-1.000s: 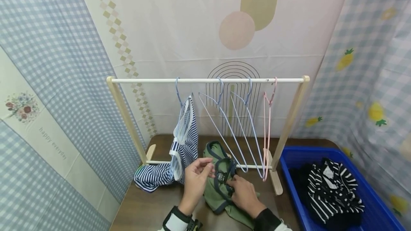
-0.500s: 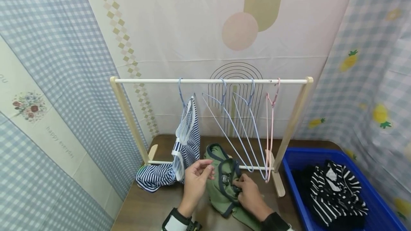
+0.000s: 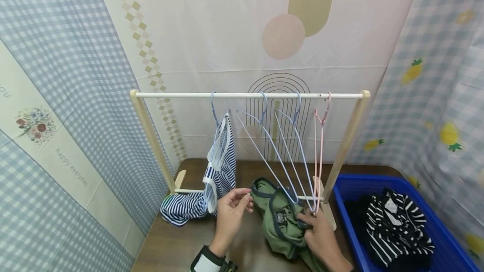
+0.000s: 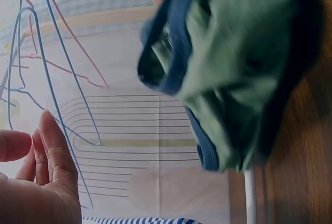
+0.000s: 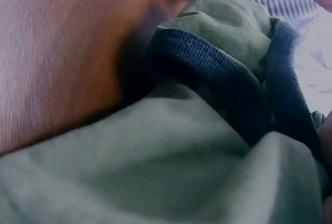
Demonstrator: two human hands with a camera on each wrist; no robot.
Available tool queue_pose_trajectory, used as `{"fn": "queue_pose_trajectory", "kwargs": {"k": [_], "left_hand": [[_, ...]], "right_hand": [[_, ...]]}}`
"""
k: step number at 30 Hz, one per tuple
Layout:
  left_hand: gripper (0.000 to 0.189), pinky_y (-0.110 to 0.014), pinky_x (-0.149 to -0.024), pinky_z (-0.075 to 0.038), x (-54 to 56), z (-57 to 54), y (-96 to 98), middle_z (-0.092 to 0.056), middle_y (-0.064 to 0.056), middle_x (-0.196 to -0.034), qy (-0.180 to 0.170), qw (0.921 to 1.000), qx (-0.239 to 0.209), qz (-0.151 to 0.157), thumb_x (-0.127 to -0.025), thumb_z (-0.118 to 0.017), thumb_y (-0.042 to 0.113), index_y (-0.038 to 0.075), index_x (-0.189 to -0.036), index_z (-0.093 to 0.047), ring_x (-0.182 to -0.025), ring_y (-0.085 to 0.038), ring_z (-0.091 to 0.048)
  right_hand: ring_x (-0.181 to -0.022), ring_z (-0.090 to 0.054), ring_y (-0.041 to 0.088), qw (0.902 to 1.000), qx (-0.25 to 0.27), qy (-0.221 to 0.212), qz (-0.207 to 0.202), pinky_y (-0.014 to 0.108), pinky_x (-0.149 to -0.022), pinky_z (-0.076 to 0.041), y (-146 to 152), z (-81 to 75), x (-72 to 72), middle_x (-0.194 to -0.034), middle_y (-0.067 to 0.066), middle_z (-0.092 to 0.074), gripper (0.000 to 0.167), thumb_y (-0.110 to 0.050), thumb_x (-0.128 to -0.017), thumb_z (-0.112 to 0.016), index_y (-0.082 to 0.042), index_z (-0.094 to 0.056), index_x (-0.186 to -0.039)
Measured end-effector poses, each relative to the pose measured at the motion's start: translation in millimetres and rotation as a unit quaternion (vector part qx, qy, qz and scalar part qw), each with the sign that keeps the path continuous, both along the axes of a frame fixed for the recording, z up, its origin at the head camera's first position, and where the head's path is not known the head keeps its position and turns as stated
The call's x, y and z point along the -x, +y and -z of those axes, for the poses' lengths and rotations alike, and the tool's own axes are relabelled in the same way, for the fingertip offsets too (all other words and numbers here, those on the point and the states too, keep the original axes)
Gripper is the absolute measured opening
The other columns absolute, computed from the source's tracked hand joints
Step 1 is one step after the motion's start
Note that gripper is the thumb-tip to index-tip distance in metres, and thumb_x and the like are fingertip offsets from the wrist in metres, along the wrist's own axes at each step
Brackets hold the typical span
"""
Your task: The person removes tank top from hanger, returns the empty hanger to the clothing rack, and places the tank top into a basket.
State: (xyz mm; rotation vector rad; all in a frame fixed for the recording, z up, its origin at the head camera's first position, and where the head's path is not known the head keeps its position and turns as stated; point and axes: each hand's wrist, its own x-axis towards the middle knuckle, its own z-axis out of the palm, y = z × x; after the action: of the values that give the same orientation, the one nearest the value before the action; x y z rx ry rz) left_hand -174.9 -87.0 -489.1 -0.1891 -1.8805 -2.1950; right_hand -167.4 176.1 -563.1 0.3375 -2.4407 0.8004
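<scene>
My right hand (image 3: 321, 234) grips the edge of a green garment with navy trim (image 3: 281, 226), bunched over the table, a dark badge on its front. In the left wrist view the green garment (image 4: 238, 73) hangs clear of the wooden surface; in the right wrist view its cloth (image 5: 155, 151) fills most of the picture. My left hand (image 3: 228, 217) is raised left of the garment, fingers loosely bent. In the left wrist view, a gap shows between the left hand's (image 4: 41, 172) thumb and fingertips, with nothing in it. The right fingertips are partly hidden by the cloth.
A white rail (image 3: 242, 95) on wooden posts carries two bare blue hangers (image 3: 270, 137) and a pink hanger (image 3: 321, 154). At left, a navy-and-white striped garment (image 3: 223, 167) hangs on another blue hanger and drapes onto the table. A blue basket (image 3: 342, 205) of dark clothes stands right.
My right hand has moved right, drawing the green garment along, away from my left hand, which stays in place. The view has shifted slightly.
</scene>
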Motion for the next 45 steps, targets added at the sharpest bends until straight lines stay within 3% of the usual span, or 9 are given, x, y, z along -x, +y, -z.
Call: {"fn": "queue_pose_trajectory", "kwargs": {"k": [5,10,19,24,27,29,34,40,45], "left_hand": [[0.015,-0.027,-0.066,-0.066,-1.3,-0.6,-2.3,-0.069,-0.037,-0.097,-0.005,0.9999,0.012,-0.006,-0.1,-0.064,-0.006,-0.01,-0.112,-0.072,-0.075,-0.012,-0.073],[0.015,-0.026,-0.067,-0.066,-2.4,-1.0,-4.6,-0.07,-0.035,-0.096,-0.009,0.9997,0.019,-0.012,-0.1,-0.065,-0.005,-0.009,-0.112,-0.072,-0.075,-0.01,-0.072],[0.016,-0.025,-0.066,-0.065,-4.3,-0.4,-6.1,-0.068,-0.041,-0.098,-0.011,0.9998,0.009,-0.016,-0.1,-0.064,-0.006,-0.013,-0.113,-0.071,-0.074,-0.01,-0.072],[0.016,-0.025,-0.066,-0.065,-5.1,1.4,-7.6,-0.068,-0.039,-0.098,-0.011,0.9997,0.008,-0.019,-0.099,-0.066,-0.005,-0.012,-0.112,-0.071,-0.074,-0.014,-0.073],[0.018,-0.025,-0.066,-0.065,-5.3,3.1,-8.5,-0.069,-0.037,-0.097,-0.008,0.9997,0.007,-0.02,-0.099,-0.066,-0.005,-0.015,-0.114,-0.069,-0.074,-0.013,-0.073],[0.018,-0.024,-0.066,-0.065,-5.4,3.8,-8.9,-0.069,-0.037,-0.097,-0.008,0.9997,0.007,-0.022,-0.099,-0.065,-0.005,-0.015,-0.114,-0.069,-0.074,-0.012,-0.073],[0.018,-0.024,-0.066,-0.065,-5.1,4.6,-8.9,-0.069,-0.037,-0.097,-0.012,0.9997,0.002,-0.022,-0.099,-0.065,-0.005,-0.015,-0.113,-0.069,-0.075,-0.012,-0.073],[0.018,-0.027,-0.066,-0.066,-4.6,6.9,-9.1,-0.07,-0.035,-0.096,-0.013,0.9995,0.002,-0.028,-0.099,-0.063,-0.008,-0.017,-0.114,-0.068,-0.074,-0.01,-0.073],[0.017,-0.03,-0.066,-0.067,-3.9,7.8,-9.3,-0.071,-0.03,-0.094,-0.013,0.9994,0.001,-0.032,-0.099,-0.063,-0.009,-0.016,-0.113,-0.069,-0.073,-0.011,-0.073]], "right_hand": [[-0.089,-0.062,0.018,0.9996,0.013,0.016,0.021,0.023,-0.067,-0.044,22.4,-18.3,-8.1,-0.098,-0.001,-0.064,0.054,0.02,-0.058,-0.06,-0.009,-0.087,-0.095],[-0.093,-0.063,0.02,0.9981,0.012,-0.02,0.058,0.023,-0.072,-0.048,39.7,-40.3,-16.1,-0.098,-0.002,-0.063,0.051,0.018,-0.067,-0.06,-0.011,-0.087,-0.099],[-0.09,-0.051,0.0,0.9903,0.013,-0.052,0.128,0.013,-0.071,-0.04,79.1,-76.3,-31.3,-0.102,0.001,-0.064,0.046,0.014,-0.075,-0.062,-0.013,-0.087,-0.104],[-0.091,-0.051,0.002,0.9754,0.045,-0.11,0.185,0.018,-0.063,-0.029,108.4,-97.9,-36.1,-0.116,0.01,-0.066,0.055,0.012,-0.074,-0.056,-0.008,-0.083,-0.117],[-0.099,-0.058,0.02,0.9588,0.077,-0.151,0.228,0.021,-0.06,-0.027,123.9,-111.5,-36.6,-0.128,0.017,-0.063,0.059,0.011,-0.077,-0.052,-0.004,-0.078,-0.127],[-0.097,-0.055,0.018,0.9463,0.102,-0.168,0.257,0.024,-0.059,-0.028,131.9,-120.0,-36.8,-0.134,0.017,-0.06,0.061,0.01,-0.079,-0.05,-0.004,-0.075,-0.133],[-0.099,-0.049,0.027,0.9379,0.126,-0.113,0.303,0.033,-0.072,-0.03,143.2,-134.5,-36.1,-0.137,0.019,-0.056,0.06,0.012,-0.083,-0.042,0.0,-0.072,-0.134],[-0.108,-0.048,0.042,0.9485,0.121,-0.001,0.293,0.041,-0.088,-0.028,149.4,-143.2,-29.7,-0.132,0.026,-0.055,0.05,0.012,-0.094,-0.033,0.012,-0.07,-0.128],[-0.093,-0.036,0.009,0.9481,0.125,0.05,0.288,0.044,-0.092,-0.021,158.4,-143.3,-23.8,-0.127,0.027,-0.051,0.051,0.012,-0.096,-0.029,0.014,-0.07,-0.127]]}}
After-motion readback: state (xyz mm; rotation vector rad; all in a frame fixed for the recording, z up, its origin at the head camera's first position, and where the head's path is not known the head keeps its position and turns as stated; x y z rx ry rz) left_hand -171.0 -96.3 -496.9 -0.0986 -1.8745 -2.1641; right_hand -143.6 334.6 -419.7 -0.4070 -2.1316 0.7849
